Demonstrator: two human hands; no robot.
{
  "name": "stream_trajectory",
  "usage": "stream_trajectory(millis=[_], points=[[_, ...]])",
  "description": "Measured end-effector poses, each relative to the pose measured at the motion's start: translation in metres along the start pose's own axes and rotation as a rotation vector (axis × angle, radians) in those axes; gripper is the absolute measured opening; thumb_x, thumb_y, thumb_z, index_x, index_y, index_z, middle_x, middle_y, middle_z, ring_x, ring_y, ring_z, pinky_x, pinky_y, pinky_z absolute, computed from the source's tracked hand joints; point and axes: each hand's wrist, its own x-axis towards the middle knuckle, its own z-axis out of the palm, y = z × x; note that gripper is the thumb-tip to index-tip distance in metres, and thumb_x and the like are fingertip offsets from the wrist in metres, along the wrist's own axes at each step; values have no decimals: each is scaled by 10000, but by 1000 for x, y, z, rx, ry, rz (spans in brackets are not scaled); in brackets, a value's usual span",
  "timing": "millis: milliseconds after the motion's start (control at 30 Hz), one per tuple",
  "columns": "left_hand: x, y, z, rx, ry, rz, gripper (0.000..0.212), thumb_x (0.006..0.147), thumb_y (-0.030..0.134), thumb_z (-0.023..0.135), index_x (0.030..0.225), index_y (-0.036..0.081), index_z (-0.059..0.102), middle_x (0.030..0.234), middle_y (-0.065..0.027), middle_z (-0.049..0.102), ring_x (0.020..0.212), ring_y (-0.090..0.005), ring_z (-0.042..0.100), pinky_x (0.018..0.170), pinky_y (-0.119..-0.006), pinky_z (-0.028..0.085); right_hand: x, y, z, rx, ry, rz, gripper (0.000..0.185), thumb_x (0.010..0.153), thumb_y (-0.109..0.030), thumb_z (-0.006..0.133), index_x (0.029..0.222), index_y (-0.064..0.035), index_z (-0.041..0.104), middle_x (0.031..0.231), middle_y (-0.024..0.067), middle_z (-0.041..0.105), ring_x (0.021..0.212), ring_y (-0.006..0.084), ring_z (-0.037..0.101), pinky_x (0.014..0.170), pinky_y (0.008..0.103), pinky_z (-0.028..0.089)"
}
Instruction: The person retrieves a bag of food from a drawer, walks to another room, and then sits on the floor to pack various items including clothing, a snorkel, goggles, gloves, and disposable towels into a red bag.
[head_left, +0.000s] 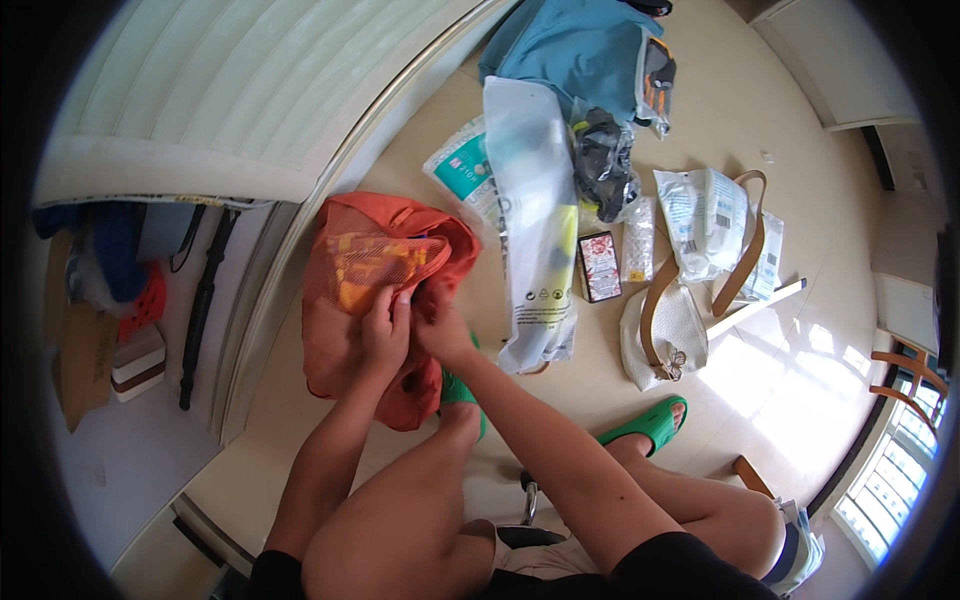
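An orange-red fabric bag (341, 356) lies slumped on the floor in front of me, against the cabinet's edge. Through its mesh pocket (349, 247) a yellow-orange item shows. My left hand (387, 328) pinches the bag's edge beside the dark opening, thumb on top. Close on its right, my right hand (442, 330) reaches to the opening. Its fingers are blurred and partly hidden among the folds, so what they hold cannot be made out.
Right of the bag lie a long plastic packet (532, 225), a bagged black item (604, 165), a patterned box (600, 266) and a white handbag (667, 334). A blue fabric bag (577, 52) sits beyond. An open cabinet holds a folded umbrella (202, 307). Green slippers (652, 425) are on my feet.
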Motion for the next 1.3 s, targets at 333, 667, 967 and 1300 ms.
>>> stream_trajectory(millis=[333, 667, 967, 1300], points=[[58, -20, 5, 45, 61, -45, 259, 950, 210, 473, 1071, -15, 521, 983, -168, 599, 911, -245, 581, 794, -342, 451, 53, -73, -22, -95, -261, -280, 422, 860, -128, 463, 1276, -55, 447, 1024, 273, 607, 948, 431, 590, 837, 431, 478], [31, 0, -6, -143, 15, -159, 286, 942, 158, 514, 1159, -27, 496, 903, -52, 580, 768, -107, 539, 700, -241, 451, 54, -61, -193, -342, 559, -672, 277, 760, 60, 538, 1020, -14, 597, 1066, 183, 583, 998, 356, 558, 880, 392, 450], [28, 45, -23, -166, 34, -200, 313, 939, 143, 530, 1190, -25, 450, 884, -21, 559, 724, -69, 521, 607, -207, 424, 97, -44, -252, -673, 668, -284, 735, 642, -91, 737, 1299, -121, 408, 1331, 224, 370, 1214, 448, 353, 1012, 460, 307], [27, 111, -21, 196, 66, -200, 473, 878, 147, 601, 1297, 31, 415, 926, -70, 566, 750, -149, 541, 696, -266, 447, 83, -28, -302, -171, 554, -216, 332, 674, -82, 684, 977, -17, 565, 794, 89, 615, 694, 227, 593, 693, 314, 478]])
